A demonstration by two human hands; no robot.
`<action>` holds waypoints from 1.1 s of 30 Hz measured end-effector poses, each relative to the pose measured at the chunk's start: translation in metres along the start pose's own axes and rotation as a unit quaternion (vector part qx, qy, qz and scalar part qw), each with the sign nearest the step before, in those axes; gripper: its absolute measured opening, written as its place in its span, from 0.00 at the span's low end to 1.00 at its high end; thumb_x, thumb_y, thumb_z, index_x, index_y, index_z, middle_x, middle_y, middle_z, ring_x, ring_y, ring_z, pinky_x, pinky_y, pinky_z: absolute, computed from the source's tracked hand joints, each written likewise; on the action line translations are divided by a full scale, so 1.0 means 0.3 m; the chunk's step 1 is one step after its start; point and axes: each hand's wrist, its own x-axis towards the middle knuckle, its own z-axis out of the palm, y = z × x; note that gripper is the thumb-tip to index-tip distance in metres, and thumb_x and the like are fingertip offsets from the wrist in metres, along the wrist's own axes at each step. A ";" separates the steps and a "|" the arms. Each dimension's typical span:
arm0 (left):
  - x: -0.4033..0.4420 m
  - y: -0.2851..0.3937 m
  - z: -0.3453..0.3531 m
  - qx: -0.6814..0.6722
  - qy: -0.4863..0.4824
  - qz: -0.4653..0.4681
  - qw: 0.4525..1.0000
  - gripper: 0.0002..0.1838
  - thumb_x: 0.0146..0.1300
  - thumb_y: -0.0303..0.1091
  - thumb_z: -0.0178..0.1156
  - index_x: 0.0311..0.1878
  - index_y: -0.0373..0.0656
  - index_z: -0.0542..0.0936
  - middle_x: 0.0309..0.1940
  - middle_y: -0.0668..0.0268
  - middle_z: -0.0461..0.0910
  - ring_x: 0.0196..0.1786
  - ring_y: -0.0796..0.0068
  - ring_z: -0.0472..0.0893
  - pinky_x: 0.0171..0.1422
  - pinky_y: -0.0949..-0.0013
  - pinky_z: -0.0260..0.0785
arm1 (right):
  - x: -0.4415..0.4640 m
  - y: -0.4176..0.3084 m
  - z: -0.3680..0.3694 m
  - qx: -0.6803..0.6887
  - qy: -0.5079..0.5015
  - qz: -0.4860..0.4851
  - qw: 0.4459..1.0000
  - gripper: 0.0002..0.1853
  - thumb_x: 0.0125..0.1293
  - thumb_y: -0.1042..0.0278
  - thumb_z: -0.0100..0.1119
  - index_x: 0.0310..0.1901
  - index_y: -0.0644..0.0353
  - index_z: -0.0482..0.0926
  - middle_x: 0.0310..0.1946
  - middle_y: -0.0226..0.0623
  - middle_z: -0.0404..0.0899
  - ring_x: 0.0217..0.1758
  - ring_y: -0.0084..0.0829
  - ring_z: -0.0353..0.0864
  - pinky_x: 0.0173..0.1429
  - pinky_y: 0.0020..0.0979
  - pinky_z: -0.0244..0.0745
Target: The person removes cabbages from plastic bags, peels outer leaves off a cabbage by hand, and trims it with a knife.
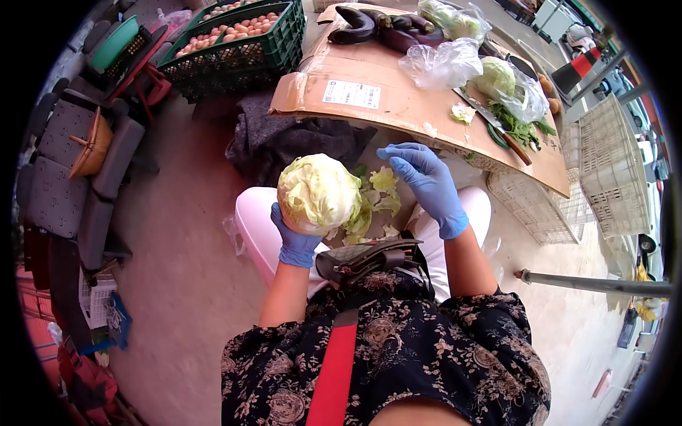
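A pale green head of cabbage (319, 194) rests in my left hand (293, 238), whose blue-gloved fingers wrap round its lower left side. To the right, my right hand (425, 182), in a blue glove too, is raised apart from the cabbage with its fingers stretched out and nothing visible in them. Loose trimmed leaves (378, 195) lie low between my knees, beside the cabbage. A knife (502, 130) with a wooden handle lies on the cardboard-topped table (398, 103) ahead. Near its blade is a small piece of leaf (462, 113).
Eggplants (394, 30), a plastic bag (444, 62) and another cabbage (495, 77) sit on the cardboard. A green crate of eggs (234, 50) stands at the back left. White plastic baskets (614, 167) are on the right, near a metal pole (597, 284). Grey seats (64, 167) stand left.
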 end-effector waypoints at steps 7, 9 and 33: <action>-0.012 0.005 0.005 0.116 -0.100 -0.043 0.987 0.46 0.56 0.61 0.56 0.74 0.50 0.56 0.73 0.58 0.58 0.72 0.51 0.60 0.74 0.42 0.54 | -0.064 -0.002 0.185 0.035 0.004 -0.029 0.999 0.21 0.62 0.61 0.67 0.53 0.64 0.80 0.48 0.42 0.77 0.49 0.33 0.78 0.55 0.30 0.72; -0.023 0.007 0.046 0.143 -0.079 -0.046 0.985 0.49 0.53 0.59 0.62 0.75 0.49 0.53 0.73 0.57 0.57 0.72 0.53 0.60 0.74 0.44 0.55 | -0.059 0.005 0.169 0.008 -0.004 -0.022 1.000 0.19 0.60 0.62 0.68 0.49 0.64 0.82 0.42 0.41 0.80 0.46 0.33 0.79 0.53 0.31 0.73; 0.030 -0.109 0.130 -0.096 -0.234 0.002 0.967 0.37 0.67 0.57 0.37 0.72 0.41 0.57 0.71 0.56 0.59 0.72 0.56 0.62 0.76 0.54 0.53 | -0.061 -0.145 0.156 -0.173 -0.086 -0.279 0.941 0.40 0.68 0.51 0.51 0.71 0.71 0.50 0.71 0.62 0.50 0.75 0.58 0.50 0.77 0.46 0.45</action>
